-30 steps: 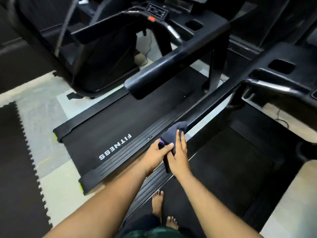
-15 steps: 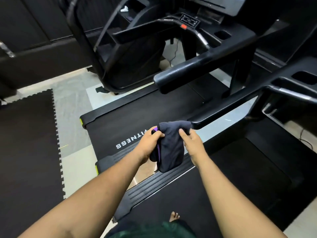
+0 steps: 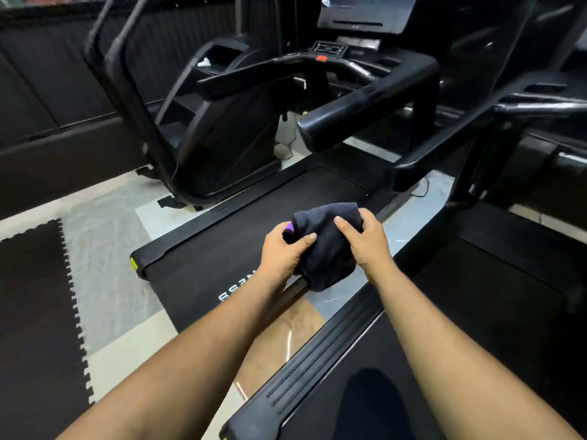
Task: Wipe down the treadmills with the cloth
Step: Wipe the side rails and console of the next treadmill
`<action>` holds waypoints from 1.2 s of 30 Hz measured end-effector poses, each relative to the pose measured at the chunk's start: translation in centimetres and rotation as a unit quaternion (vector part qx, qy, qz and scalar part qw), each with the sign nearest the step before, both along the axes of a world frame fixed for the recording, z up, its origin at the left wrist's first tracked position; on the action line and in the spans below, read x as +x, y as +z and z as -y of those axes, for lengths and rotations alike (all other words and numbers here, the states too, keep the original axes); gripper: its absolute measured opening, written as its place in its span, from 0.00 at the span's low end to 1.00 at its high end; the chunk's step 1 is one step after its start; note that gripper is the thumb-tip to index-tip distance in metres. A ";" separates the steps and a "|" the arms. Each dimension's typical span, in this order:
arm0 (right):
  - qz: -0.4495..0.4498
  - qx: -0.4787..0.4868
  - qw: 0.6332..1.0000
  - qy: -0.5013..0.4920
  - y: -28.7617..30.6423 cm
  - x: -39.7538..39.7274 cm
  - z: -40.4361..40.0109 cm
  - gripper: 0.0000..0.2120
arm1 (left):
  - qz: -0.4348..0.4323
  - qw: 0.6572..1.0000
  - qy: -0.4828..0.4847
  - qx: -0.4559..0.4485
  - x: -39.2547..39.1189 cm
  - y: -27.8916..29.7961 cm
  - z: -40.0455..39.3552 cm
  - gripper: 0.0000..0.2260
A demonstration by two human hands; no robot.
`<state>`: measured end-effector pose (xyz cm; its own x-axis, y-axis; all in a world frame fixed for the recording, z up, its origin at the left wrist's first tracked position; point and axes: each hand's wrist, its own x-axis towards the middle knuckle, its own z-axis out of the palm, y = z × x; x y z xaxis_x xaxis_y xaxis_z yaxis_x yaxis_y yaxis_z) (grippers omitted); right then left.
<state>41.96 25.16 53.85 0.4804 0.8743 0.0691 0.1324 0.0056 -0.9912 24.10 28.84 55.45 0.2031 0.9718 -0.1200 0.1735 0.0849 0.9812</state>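
Note:
A dark navy cloth (image 3: 327, 249) with a bit of purple at its left edge hangs bunched in the air between both hands. My left hand (image 3: 282, 252) grips its left side and my right hand (image 3: 365, 239) grips its right side. Below and behind the cloth lies the black belt of the left treadmill (image 3: 241, 242), with white lettering near its rear end. Its thick handrail (image 3: 365, 112) juts toward me above the belt. I stand on the right treadmill (image 3: 476, 312), whose ribbed side rail (image 3: 320, 350) runs diagonally under my forearms.
Another black exercise machine (image 3: 222, 134) stands behind the left treadmill. A black interlocking foam mat (image 3: 35, 312) covers the floor at left. Pale tiled floor (image 3: 108, 255) shows between mat and treadmill. The right treadmill's handlebar (image 3: 533, 106) reaches in from the right.
Both hands lifted the cloth off the right treadmill's rail and now hold it bunched in the air. My view has tilted up, showing more of the consoles.

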 end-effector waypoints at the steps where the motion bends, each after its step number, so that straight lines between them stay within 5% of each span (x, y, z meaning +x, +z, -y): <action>1: -0.011 0.018 1.000 -0.017 -1.5 -1.4 0.7 0.05 | 0.002 1.000 -0.019 0.018 -1.4 -1.4 0.2 0.11; 5: -0.048 0.075 0.994 -0.058 -5.7 -12.0 5.0 0.06 | 0.027 0.997 -0.044 0.060 -11.7 -5.8 2.7 0.09; 9: -0.068 0.091 0.993 -0.035 -3.2 -21.5 8.7 0.06 | 0.062 0.996 -0.022 0.063 -20.7 -3.9 5.8 0.09; 16: -0.106 0.114 0.987 -0.035 0.5 -29.4 12.0 0.10 | 0.137 0.988 -0.020 0.070 -27.3 -0.9 8.3 0.08; 21: -0.139 0.026 0.989 0.039 -0.7 -30.5 11.9 0.17 | 0.215 0.976 -0.006 0.017 -28.3 1.1 6.2 0.08; 25: -0.179 0.045 0.983 -0.022 -2.3 -29.0 9.9 0.10 | 0.146 0.984 -0.067 -0.079 -27.9 -0.8 4.1 0.28; 28: -0.175 0.043 0.982 -0.058 -3.6 -28.4 7.1 0.10 | 0.019 0.973 -0.203 -0.109 -28.5 -3.4 3.1 0.19; 32: -0.195 0.023 0.974 -0.114 -6.7 -27.4 5.0 0.10 | 0.022 0.976 -0.186 -0.109 -27.3 -5.7 -1.1 0.43; 36: -0.176 0.010 0.975 -0.136 -7.7 -24.8 3.8 0.13 | -0.026 0.976 -0.217 -0.002 -24.8 -6.3 -4.5 0.36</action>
